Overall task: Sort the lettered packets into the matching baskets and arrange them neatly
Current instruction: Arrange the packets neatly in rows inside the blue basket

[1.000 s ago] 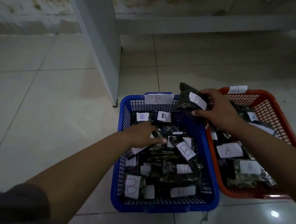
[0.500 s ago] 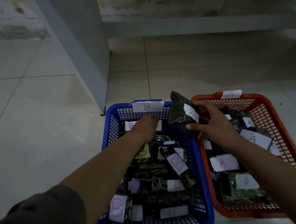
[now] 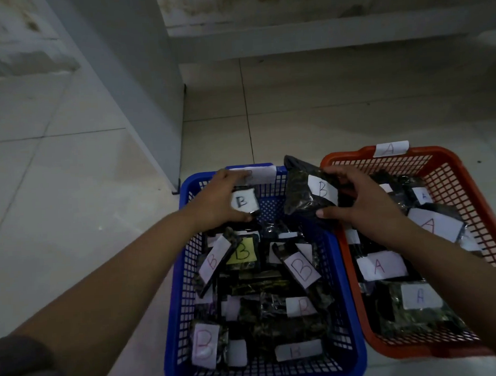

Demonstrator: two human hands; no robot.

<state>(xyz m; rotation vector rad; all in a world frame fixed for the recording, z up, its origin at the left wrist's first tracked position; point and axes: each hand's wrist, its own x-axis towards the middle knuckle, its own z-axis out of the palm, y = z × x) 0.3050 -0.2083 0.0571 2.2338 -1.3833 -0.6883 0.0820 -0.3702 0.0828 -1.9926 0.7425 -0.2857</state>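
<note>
A grey panel (image 3: 126, 87) stands on pale floor tiles (image 3: 55, 198).

Blue mesh basket (image 3: 348, 312) at 6 o'clock, white rim tag (image 3: 262, 174). Orange-red mesh basket (image 3: 468, 193) at 4 o'clock, white rim tag (image 3: 392, 148) with faint A. Packets dark, black-green mottled, glossy film. Held packet (image 3: 301, 193) at centre: white label, dark B. Small packet (image 3: 243, 202) at 12 of blue basket: white label, black B. One yellow label (image 3: 241, 253) with dark B (only yellow one). Other labels white, letters pink, purple or red. Floor tiles (image 3: 55, 198) pale cream, grey grout. Sleeve (image 3: 18, 369) at 8 o'clock dark grey.
</note>
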